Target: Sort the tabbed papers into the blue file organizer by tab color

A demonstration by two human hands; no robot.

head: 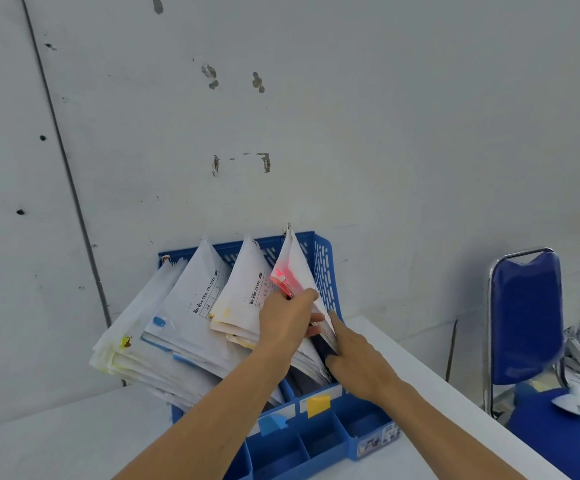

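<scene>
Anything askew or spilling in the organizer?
Yes. The leftmost yellow-tabbed stack leans far left and overhangs the side of the blue file organizer, fanned out rather than upright. The left hand grips the red-tabbed papers in the rightmost slot; those stand straighter.

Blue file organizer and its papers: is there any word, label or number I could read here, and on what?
Nothing reads clearly.
Printed line on the blue-tabbed paper: too small, blurred.
Printed line on the yellow-tabbed paper: too small, blurred.
Sticker on the blue file organizer front corner: blurred.
Yellow marker and blue marker on its slots: no writing shows.
</scene>
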